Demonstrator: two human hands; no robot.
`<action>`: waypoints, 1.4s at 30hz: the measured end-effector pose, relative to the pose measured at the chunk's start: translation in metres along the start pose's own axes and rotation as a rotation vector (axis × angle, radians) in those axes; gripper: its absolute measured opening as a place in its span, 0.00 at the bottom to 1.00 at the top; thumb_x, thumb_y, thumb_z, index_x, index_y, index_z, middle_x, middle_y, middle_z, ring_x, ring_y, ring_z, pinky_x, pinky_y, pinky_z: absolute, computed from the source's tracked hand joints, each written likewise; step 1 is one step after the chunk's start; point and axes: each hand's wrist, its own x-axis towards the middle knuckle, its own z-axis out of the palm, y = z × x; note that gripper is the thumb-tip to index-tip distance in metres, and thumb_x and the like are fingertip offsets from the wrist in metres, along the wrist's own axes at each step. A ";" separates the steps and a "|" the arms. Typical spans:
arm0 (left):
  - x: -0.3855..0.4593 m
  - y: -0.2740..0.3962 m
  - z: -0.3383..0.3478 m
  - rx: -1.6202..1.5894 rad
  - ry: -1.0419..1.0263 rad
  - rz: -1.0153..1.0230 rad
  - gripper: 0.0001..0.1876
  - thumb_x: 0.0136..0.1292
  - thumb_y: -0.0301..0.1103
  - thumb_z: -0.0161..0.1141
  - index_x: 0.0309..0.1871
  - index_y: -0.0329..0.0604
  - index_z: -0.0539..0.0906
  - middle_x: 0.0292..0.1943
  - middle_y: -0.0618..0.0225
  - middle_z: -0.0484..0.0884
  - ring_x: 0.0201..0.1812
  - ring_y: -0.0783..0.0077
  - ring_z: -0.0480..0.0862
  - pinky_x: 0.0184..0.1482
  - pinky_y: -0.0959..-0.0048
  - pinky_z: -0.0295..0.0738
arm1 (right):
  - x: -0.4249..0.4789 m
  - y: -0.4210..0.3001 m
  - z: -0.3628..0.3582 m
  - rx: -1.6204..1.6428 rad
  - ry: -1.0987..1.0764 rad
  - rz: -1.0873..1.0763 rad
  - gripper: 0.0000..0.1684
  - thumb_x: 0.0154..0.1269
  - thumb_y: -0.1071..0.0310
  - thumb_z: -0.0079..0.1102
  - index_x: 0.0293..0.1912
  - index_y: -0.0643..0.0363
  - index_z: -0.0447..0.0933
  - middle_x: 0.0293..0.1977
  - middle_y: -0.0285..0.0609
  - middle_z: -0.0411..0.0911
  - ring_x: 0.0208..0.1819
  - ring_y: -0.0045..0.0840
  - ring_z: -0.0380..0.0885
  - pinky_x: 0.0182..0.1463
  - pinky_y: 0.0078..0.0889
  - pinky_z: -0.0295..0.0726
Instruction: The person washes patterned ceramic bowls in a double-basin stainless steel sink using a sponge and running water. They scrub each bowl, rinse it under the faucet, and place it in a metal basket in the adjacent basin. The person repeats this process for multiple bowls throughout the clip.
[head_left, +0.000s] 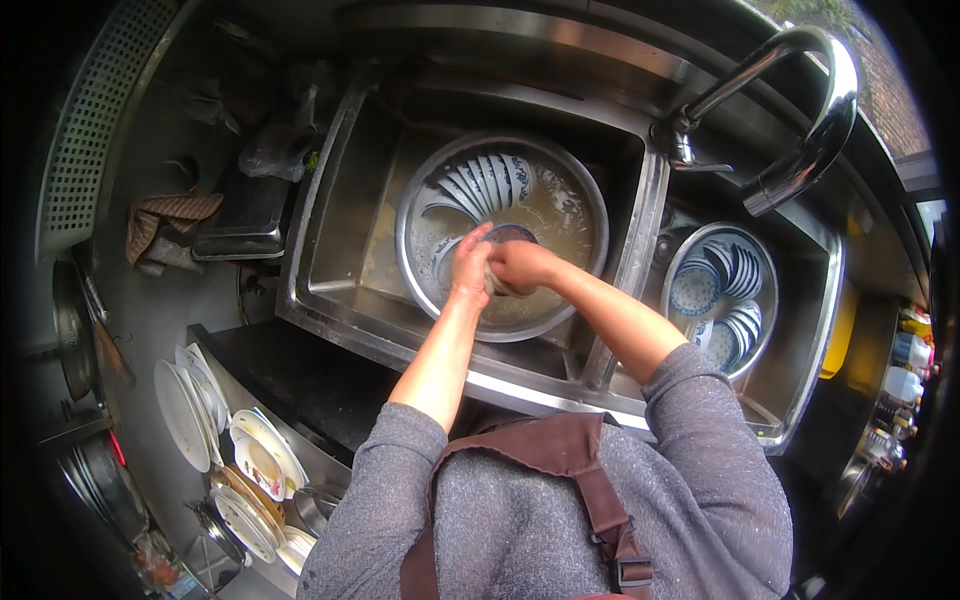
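Observation:
Over a round metal basin (408, 281) of cloudy water in the left sink, my two hands meet. My left hand (469, 268) grips the side of a small bowl (513, 234), whose dark rim shows behind my fingers. Pressed into that bowl is my right hand (523, 266), closed around what looks like a pale cloth (495, 284), mostly hidden by the fingers. A row of blue-and-white bowls (484, 186) leans in the water beyond my hands. Another patterned bowl (445, 256) lies partly under water, left of my left hand.
In the right sink, a second metal basin (773, 315) holds stacked blue-and-white bowls (694, 289). A chrome faucet (838, 97) arches above it. Used plates (180, 416) stand at lower left, near a striped cloth (169, 214) and a metal tray (244, 244). Bottles (904, 384) line the right side.

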 end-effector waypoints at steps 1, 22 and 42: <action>0.001 -0.001 0.000 0.190 0.024 0.130 0.23 0.52 0.22 0.52 0.54 0.37 0.73 0.48 0.62 0.77 0.49 0.68 0.76 0.54 0.72 0.69 | -0.006 -0.010 -0.004 -0.232 -0.135 0.142 0.16 0.56 0.62 0.49 0.41 0.56 0.79 0.39 0.53 0.79 0.44 0.40 0.78 0.47 0.42 0.75; -0.003 0.024 0.008 0.470 0.078 0.395 0.34 0.47 0.12 0.43 0.62 0.38 0.62 0.53 0.58 0.69 0.56 0.67 0.69 0.60 0.74 0.60 | -0.031 -0.017 -0.073 -0.268 0.206 0.117 0.09 0.50 0.66 0.56 0.29 0.59 0.80 0.29 0.49 0.79 0.34 0.39 0.79 0.38 0.37 0.77; -0.012 0.020 0.016 0.131 -0.189 -0.112 0.17 0.63 0.28 0.46 0.55 0.36 0.72 0.52 0.59 0.75 0.53 0.67 0.74 0.54 0.72 0.68 | -0.033 -0.065 -0.044 -0.419 0.296 -0.206 0.37 0.41 0.64 0.68 0.55 0.57 0.67 0.40 0.52 0.73 0.47 0.42 0.73 0.44 0.43 0.77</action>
